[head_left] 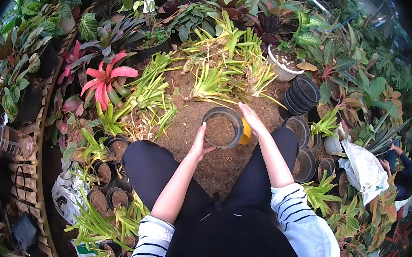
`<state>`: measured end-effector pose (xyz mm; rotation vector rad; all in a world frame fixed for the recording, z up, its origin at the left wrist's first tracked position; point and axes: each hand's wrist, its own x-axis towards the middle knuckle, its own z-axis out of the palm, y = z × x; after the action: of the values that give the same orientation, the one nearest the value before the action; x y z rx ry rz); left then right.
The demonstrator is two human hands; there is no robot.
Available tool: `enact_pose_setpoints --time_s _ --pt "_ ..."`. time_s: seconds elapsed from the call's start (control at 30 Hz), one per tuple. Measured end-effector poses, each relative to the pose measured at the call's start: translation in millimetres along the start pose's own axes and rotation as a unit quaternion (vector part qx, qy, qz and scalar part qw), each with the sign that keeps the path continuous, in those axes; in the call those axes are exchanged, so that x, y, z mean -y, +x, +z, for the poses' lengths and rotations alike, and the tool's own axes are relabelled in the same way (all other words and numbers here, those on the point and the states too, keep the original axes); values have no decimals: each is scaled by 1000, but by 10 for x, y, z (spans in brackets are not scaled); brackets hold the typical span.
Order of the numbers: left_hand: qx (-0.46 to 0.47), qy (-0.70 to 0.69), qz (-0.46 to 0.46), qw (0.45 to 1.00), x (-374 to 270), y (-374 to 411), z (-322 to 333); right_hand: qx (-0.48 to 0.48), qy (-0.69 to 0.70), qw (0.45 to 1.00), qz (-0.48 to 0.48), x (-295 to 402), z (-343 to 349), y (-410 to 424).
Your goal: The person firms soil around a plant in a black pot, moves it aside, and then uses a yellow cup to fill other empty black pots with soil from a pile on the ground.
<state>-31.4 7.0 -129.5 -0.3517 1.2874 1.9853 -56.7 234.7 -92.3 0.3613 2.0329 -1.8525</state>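
My left hand [202, 143] grips the side of a round black plastic plant pot [237, 137], thumb near the rim and fingers beneath. Brown soil [220, 129] partly fills the pot. To its right, my right hand [251, 118] is held flat with its fingers stretched out, apart from the rim. A yellow object [244, 132] shows between the pot and that hand; the pot hides part of it. Beyond the pot, bundles of trimmed green bromeliad plants [209, 81] lie on a mound of soil [186, 121].
Stacked black pots [300, 95] lean at the right, near a white pot [284, 63]. Soil-filled pots [117, 198] stand at my left, beside a white plastic sack [69, 193]. A red bromeliad [103, 80] grows at upper left. Another person [404, 161] is at far right.
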Motion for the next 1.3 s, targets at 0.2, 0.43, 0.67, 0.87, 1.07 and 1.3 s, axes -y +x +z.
enact_pose_setpoints --time_s 0.2,0.43,0.67,0.87,1.07,1.3 --pt "-8 1 -9 1000 -13 -59 -70 -118 22 992 -34 57 123 -122" --pt "17 3 -1 1000 -90 -22 -17 -103 -44 990 -80 151 -55 -135" --pt "-48 -8 26 998 -39 78 -78 -3 -119 990 80 -16 79 -266" --pt "-73 21 144 987 -2 97 -132 -130 10 991 -2 -271 711 -554" --pt "6 -33 60 998 -35 188 -235 -237 97 964 -70 -114 40 -308" --pt "34 -36 28 998 -149 -54 11 -77 56 977 -189 240 33 -415"
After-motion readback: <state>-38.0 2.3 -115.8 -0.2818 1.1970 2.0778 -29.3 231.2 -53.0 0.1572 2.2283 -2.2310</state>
